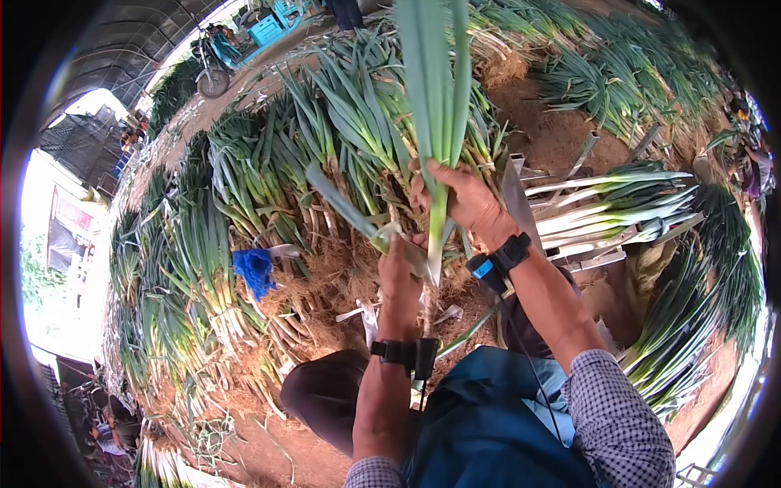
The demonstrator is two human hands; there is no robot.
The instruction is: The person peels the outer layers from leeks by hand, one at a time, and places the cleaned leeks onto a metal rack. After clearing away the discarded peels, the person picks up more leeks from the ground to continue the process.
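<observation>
A long leek (pixel 437 106) stands upright in front of me, its green leaves toward the top and its rooted end pointing down at my lap. My right hand (pixel 473 203) is wrapped round it where the leaves meet the pale stem. Lower down, beside the stem, my left hand (pixel 400 264) is closed on a loose outer leaf (pixel 343 205) that bends away to the upper left. Some of the left fingertips are hidden behind the stem. Both wrists wear black straps with small devices.
Piled leeks with brown roots (pixel 268 179) spread ahead and left. A blue mesh bundle (pixel 255 272) lies on them. To the right, a metal rack (pixel 598 258) carries cleaned leeks (pixel 610 207); more leeks (pixel 691 309) lie beyond. A motorcycle (pixel 213 79) stands far back.
</observation>
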